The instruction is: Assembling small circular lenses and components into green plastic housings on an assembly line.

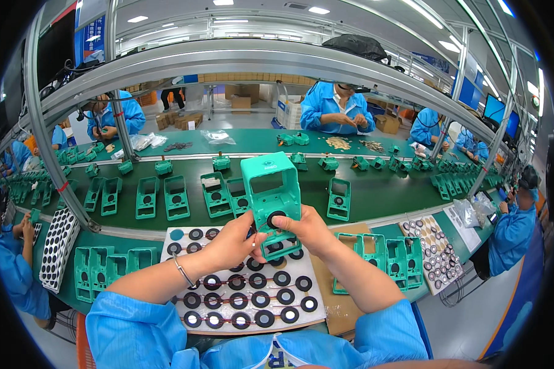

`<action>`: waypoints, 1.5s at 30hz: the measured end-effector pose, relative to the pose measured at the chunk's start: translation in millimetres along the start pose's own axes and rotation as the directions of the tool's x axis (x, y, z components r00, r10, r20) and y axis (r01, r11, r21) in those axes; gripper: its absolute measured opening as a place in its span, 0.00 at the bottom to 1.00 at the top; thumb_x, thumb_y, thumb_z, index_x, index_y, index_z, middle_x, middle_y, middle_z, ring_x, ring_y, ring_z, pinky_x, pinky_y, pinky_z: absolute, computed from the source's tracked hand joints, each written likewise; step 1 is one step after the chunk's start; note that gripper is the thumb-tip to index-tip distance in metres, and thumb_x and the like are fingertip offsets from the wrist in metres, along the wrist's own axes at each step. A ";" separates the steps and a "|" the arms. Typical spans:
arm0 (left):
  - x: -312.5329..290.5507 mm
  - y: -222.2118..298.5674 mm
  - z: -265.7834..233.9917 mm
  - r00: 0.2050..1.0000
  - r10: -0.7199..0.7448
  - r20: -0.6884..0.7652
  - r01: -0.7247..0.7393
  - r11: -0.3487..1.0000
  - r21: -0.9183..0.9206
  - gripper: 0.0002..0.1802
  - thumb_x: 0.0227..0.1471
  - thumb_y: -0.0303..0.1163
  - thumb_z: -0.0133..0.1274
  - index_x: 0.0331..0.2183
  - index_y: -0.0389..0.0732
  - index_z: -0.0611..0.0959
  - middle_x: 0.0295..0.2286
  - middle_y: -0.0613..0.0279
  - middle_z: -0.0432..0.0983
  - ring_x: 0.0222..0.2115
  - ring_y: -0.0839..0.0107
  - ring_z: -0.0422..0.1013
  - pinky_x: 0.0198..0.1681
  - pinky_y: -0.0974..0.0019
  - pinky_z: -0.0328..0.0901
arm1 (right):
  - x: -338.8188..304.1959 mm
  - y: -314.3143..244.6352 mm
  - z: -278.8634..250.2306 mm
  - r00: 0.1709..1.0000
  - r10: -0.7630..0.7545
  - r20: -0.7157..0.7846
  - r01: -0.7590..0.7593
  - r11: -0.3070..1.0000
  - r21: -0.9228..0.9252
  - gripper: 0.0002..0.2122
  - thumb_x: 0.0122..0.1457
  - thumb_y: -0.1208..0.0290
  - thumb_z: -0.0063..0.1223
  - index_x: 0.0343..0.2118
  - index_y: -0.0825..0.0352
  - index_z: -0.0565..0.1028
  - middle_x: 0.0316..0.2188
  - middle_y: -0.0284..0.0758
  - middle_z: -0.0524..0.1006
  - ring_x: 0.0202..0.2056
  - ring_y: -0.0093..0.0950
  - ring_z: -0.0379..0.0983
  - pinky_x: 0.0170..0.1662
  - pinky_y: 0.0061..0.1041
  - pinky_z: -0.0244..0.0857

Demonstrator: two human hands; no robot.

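Observation:
Above the work table I hold up a green plastic housing (266, 165) with a large rectangular opening in its upper part. A round black speaker (277, 219) sits in its lower part. My right hand (309, 229) grips the housing's right side, its thumb pressed on the speaker. My left hand (232, 238) is closed at the lower left edge of the housing; whether its fingertips also pinch a thin wire cannot be made out. Beneath both hands lies a white foam tray (317, 312) with rows of round black speakers and red wires.
Green housings (120, 265) stand left of the tray, and more housings (397, 261) at its right, near brown cardboard (345, 313). Beyond runs a green conveyor belt (375, 203) carrying housings. A metal frame post (46, 129) rises at left. Co-workers (335, 111) sit across and at both sides.

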State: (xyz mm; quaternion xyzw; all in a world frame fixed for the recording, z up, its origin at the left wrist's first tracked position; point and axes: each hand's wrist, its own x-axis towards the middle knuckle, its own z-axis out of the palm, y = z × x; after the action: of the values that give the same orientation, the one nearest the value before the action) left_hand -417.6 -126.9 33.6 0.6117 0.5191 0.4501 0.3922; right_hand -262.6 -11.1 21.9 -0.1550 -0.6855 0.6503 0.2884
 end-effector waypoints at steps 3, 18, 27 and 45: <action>10.7 1.5 0.8 0.998 -0.039 -0.047 0.043 0.995 0.087 0.16 0.54 0.27 0.44 0.43 0.31 0.62 0.25 0.57 0.69 0.20 0.68 0.74 0.22 0.70 0.70 | 11.9 4.1 -3.6 1.000 -0.008 -0.009 0.008 1.000 0.023 0.13 0.51 0.66 0.57 0.36 0.68 0.73 0.31 0.30 0.74 0.33 0.19 0.68 0.39 0.21 0.62; 12.2 -25.5 -78.2 0.904 -0.368 -0.217 0.214 0.829 -0.516 0.16 0.55 0.42 0.43 0.26 0.38 0.71 0.15 0.73 0.55 0.14 0.85 0.48 0.14 0.79 0.44 | 110.2 136.8 -138.1 0.671 -0.268 -0.692 -0.644 0.252 -0.722 0.12 0.48 0.65 0.56 0.32 0.68 0.75 0.33 0.44 0.75 0.39 0.43 0.68 0.45 0.36 0.61; -1.6 -20.2 -53.1 0.940 -0.309 -0.143 0.199 0.839 -0.506 0.06 0.53 0.30 0.44 0.32 0.38 0.72 0.20 0.69 0.64 0.18 0.82 0.59 0.17 0.78 0.56 | 5.5 57.5 -34.7 0.938 -0.194 0.286 0.296 0.025 -0.955 0.06 0.46 0.71 0.53 0.28 0.62 0.75 0.31 0.31 0.71 0.33 0.34 0.65 0.39 0.28 0.63; 29.5 -16.7 23.9 0.954 -0.182 0.239 0.292 0.756 -0.586 0.16 0.57 0.32 0.41 0.43 0.30 0.70 0.38 0.52 0.71 0.34 0.71 0.72 0.38 0.71 0.70 | -29.3 15.8 -3.5 0.786 -0.617 -0.029 0.419 0.567 -0.709 0.07 0.49 0.76 0.52 0.34 0.63 0.73 0.30 0.35 0.72 0.34 0.32 0.66 0.34 0.26 0.63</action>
State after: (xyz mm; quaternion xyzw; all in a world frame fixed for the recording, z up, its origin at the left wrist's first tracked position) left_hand -397.8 -95.5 15.2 0.4152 0.3829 0.4876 0.6657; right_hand -240.1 -23.8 0.7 -0.1260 -0.8386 0.2157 0.4841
